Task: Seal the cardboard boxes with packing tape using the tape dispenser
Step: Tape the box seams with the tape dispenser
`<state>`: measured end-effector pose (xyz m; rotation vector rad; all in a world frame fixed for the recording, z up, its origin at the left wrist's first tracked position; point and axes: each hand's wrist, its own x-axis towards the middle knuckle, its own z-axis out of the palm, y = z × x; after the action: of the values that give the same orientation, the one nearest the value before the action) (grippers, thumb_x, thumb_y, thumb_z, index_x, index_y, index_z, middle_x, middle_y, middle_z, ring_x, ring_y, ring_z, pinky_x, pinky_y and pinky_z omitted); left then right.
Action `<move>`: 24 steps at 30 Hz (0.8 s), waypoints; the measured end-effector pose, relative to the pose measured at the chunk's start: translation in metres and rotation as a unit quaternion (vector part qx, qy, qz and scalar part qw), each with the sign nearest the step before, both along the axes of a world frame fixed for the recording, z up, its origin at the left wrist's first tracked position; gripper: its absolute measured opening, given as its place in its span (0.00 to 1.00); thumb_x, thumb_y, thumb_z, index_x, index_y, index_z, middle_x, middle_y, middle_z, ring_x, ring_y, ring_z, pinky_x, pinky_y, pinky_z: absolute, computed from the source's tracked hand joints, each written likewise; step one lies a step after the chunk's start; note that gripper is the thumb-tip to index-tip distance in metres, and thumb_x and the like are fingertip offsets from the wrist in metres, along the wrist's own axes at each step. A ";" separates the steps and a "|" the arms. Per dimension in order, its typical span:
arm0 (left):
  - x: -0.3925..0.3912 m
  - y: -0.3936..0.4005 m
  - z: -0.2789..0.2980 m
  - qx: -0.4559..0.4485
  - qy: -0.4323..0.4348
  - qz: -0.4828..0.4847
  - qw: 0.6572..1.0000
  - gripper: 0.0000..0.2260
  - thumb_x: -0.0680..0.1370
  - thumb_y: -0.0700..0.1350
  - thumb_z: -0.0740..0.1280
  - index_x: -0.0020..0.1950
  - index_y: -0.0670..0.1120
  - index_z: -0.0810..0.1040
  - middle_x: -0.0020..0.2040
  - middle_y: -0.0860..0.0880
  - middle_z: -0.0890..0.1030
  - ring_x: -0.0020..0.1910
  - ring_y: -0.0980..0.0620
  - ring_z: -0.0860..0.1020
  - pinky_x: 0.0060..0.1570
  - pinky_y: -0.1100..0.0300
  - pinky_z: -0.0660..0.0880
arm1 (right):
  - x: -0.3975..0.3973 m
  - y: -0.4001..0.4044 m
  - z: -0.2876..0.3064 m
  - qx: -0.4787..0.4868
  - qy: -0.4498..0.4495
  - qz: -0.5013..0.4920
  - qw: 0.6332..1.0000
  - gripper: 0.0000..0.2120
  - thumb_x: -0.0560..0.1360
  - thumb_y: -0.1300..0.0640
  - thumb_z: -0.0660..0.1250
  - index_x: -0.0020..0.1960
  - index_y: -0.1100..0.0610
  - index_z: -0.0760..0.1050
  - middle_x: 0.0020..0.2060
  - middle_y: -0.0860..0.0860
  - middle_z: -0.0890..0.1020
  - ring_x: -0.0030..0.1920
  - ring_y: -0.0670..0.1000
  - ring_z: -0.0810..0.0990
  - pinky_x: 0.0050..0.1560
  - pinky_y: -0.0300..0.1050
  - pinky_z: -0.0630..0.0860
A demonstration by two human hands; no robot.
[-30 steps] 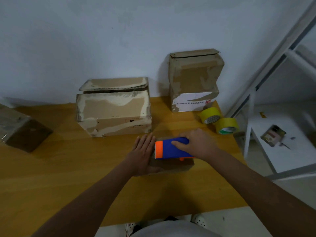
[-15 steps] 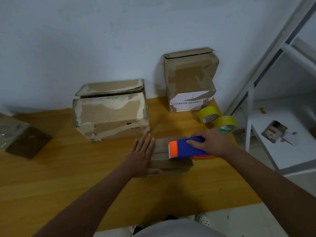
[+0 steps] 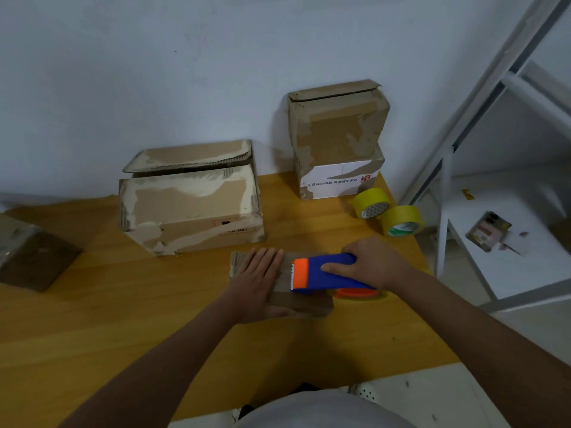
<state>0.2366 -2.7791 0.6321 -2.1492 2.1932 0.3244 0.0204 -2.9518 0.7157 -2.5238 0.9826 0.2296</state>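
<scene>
The tape dispenser (image 3: 321,274) has a blue body, an orange front end with a toothed blade, and an orange roll hub under its rear. The right hand (image 3: 375,262) grips it, fingers wrapped over the top, thumb along the near side. Its blade end lies on the small flat cardboard box (image 3: 304,299), just right of the left hand (image 3: 258,281), which presses the box top with flat, straight fingers. Beyond the grip stands a larger worn carton (image 3: 191,208) printed "UN 3481". Farther right, an upright box (image 3: 338,140) carries an upside-down white label with unreadable characters. Two yellow tape rolls (image 3: 387,211) lie just behind the right hand.
</scene>
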 end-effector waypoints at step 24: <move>-0.010 -0.014 0.002 0.046 -0.040 -0.010 0.998 0.56 0.67 0.82 0.44 0.78 0.44 0.30 0.79 0.44 0.33 0.78 0.45 0.34 0.75 0.38 0.36 | -0.070 -0.040 -0.041 0.090 -0.086 -0.063 0.990 0.23 0.68 0.29 0.61 0.35 0.49 0.73 0.27 0.48 0.75 0.27 0.43 0.73 0.30 0.36 0.63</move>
<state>0.2268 -2.7935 0.6343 -2.0540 2.1125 0.3261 -0.0492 -2.9917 0.6744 -2.2670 1.0010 0.0574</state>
